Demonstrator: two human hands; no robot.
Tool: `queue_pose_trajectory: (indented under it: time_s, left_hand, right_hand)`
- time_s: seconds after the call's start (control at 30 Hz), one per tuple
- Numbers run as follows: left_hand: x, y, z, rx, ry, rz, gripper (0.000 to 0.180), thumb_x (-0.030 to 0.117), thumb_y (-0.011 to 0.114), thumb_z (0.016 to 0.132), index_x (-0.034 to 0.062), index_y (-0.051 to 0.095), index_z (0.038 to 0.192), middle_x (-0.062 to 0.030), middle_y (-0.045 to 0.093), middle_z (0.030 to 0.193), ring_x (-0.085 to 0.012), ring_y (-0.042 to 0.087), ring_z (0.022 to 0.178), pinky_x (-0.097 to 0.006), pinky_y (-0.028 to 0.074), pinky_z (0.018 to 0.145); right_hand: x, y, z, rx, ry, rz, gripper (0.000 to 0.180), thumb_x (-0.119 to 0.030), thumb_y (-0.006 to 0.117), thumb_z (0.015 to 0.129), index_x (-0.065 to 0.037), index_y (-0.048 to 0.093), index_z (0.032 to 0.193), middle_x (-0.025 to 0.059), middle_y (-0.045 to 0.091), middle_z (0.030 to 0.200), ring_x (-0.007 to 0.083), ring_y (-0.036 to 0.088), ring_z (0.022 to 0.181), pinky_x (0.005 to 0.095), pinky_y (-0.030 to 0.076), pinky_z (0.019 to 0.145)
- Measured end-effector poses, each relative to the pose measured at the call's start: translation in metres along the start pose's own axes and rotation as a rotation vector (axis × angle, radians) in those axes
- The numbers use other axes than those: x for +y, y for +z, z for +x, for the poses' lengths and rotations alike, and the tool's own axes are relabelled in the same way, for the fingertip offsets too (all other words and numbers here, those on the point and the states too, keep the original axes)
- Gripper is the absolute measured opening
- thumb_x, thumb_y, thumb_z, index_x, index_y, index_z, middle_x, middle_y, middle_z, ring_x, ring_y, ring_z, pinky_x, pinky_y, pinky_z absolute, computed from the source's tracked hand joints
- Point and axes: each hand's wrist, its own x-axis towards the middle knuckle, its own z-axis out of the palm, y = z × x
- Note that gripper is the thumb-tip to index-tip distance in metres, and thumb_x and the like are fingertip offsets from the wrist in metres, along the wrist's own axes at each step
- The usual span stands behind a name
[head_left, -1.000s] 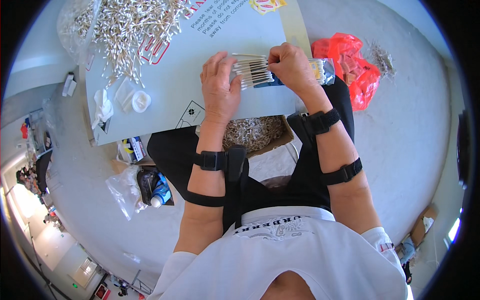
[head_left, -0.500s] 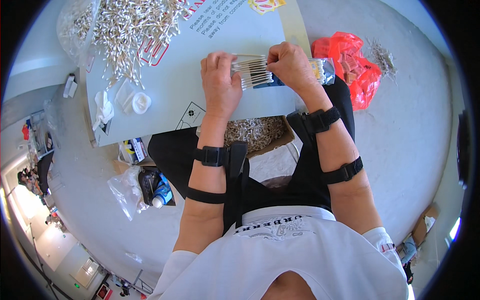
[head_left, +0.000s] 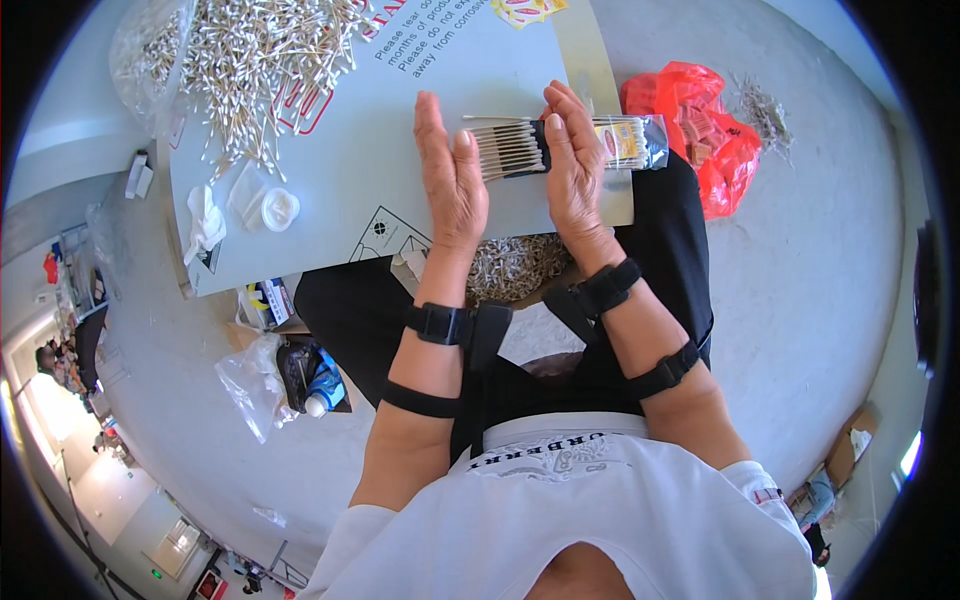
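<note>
A row of cotton swabs (head_left: pixel 510 148) lies side by side on the pale board (head_left: pixel 330 180), partly over a dark patch. My left hand (head_left: pixel 455 180) is on edge at the row's left ends, fingers straight and pointing away from me. Facing it, my right hand (head_left: pixel 575 165) stands at the right ends, also with straight fingers. Both palms are turned inward and seem to touch the tips; neither hand grips anything. Just right of my right hand lies a clear packet of swabs (head_left: pixel 630 142) with a yellow label.
A big pile of loose swabs (head_left: pixel 260 70) spills from a clear bag (head_left: pixel 150 60) at the far left. Nearer are a small round white container (head_left: pixel 280 209) and a crumpled tissue (head_left: pixel 205 222). A red bag (head_left: pixel 735 175) sits at right. Below the board's edge, a box holds swabs (head_left: pixel 515 268).
Both hands have gone from bent, pinching fingers at the swabs to straight, upright palms at the row's two ends. The row looks more even, and more of the packet shows.
</note>
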Motion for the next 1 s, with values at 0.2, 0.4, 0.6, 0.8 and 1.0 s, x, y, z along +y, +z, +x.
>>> queue_pose_trajectory:
  time_s: [0.2,0.4,0.6,0.8,1.0]
  left_hand:
    - [0.004,0.023,0.0,0.078,-0.083,-0.285,0.061,0.034,0.039,0.105,-0.0051,0.025,0.15,-0.0228,0.024,0.156,-0.0304,0.023,0.146,-0.04,0.019,0.118]
    - [-0.004,0.004,0.0,0.013,-0.007,-0.372,0.049,0.007,0.056,0.094,-0.0006,0.042,0.14,-0.0164,0.033,0.153,-0.027,0.032,0.142,-0.041,0.024,0.117]
    - [-0.004,-0.019,0.0,-0.226,0.169,0.249,0.061,0.009,0.065,0.083,0.0042,0.044,0.14,-0.0164,0.033,0.153,-0.0366,0.03,0.142,-0.047,0.023,0.117]
    - [0.008,-0.013,-0.005,-0.368,0.287,0.784,0.076,0.048,0.058,0.091,0.0102,0.031,0.151,-0.0137,0.022,0.159,-0.0317,0.018,0.148,-0.051,0.012,0.119]
    - [0.003,-0.009,-0.009,-0.431,0.252,0.891,0.08,0.049,0.061,0.088,0.0082,0.031,0.151,-0.0112,0.024,0.16,-0.0267,0.02,0.148,-0.052,0.01,0.119]
  right_hand:
    - [0.01,0.011,-0.003,0.015,0.009,0.141,0.034,-0.014,0.049,0.101,0.003,0.054,0.129,0.0175,0.047,0.144,0.0268,0.045,0.133,0.0343,0.033,0.111]
    - [-0.003,-0.02,0.01,-0.054,0.009,0.158,0.025,-0.004,0.062,0.091,0.001,0.063,0.115,0.0149,0.058,0.128,0.0239,0.054,0.121,0.0324,0.042,0.101]
    - [-0.032,-0.044,0.018,-0.599,-0.317,-0.73,0.022,0.008,0.07,0.07,-0.002,0.064,0.089,0.0116,0.059,0.095,0.0327,0.063,0.094,0.0381,0.053,0.079]
    - [-0.025,-0.045,0.019,-0.64,-0.326,-0.827,0.003,-0.004,0.062,0.08,-0.005,0.063,0.083,0.01,0.059,0.095,0.031,0.061,0.095,0.046,0.05,0.074]
    - [-0.024,-0.04,0.021,-0.613,-0.327,-0.848,0.005,-0.005,0.058,0.082,-0.003,0.062,0.081,0.0145,0.06,0.092,0.0338,0.063,0.092,0.0479,0.051,0.072]
